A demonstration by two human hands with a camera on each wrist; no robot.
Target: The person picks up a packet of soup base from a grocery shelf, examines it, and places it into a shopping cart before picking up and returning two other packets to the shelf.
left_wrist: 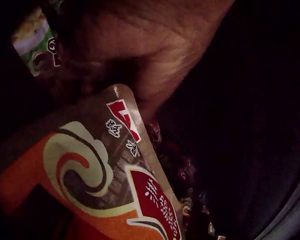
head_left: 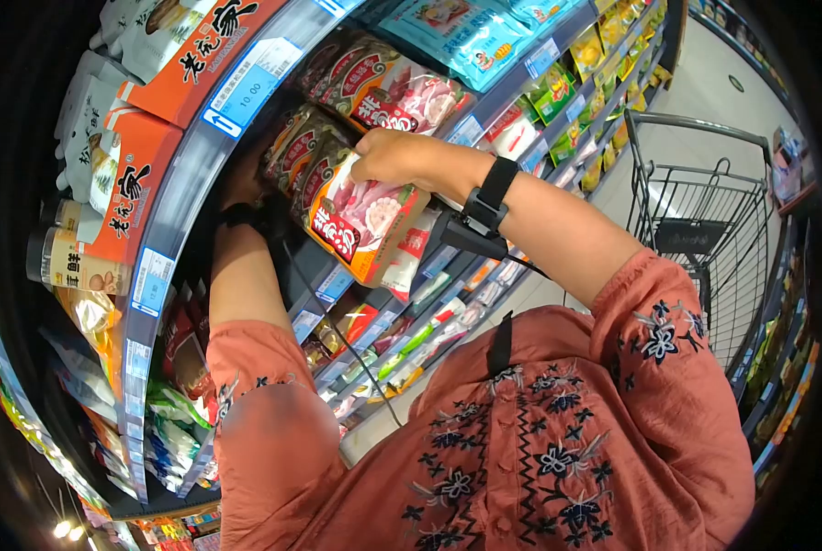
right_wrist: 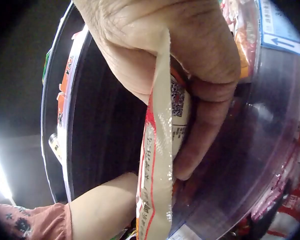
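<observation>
My right hand (head_left: 397, 158) (right_wrist: 190, 55) grips the upper edge of an orange-and-brown food packet (head_left: 360, 216) with pictured contents on its front. In the right wrist view the fingers curl round the packet (right_wrist: 157, 150), seen edge-on. My left hand (head_left: 243, 182) reaches into the dark shelf beside the packets, mostly in shadow. In the left wrist view the back of that hand (left_wrist: 160, 55) lies beyond the corner of a brown and orange packet (left_wrist: 100, 170); its fingertips are hidden in the dark. Similar packets (head_left: 383, 83) stand behind the gripped one.
Shelf edges with blue price labels (head_left: 255, 84) curve past both arms. Orange boxes (head_left: 128, 174) and a jar (head_left: 71, 262) are at the left, blue bags (head_left: 457, 37) at the top. A wire shopping cart (head_left: 705, 193) stands on the right. A black cable (head_left: 342, 335) hangs between the arms.
</observation>
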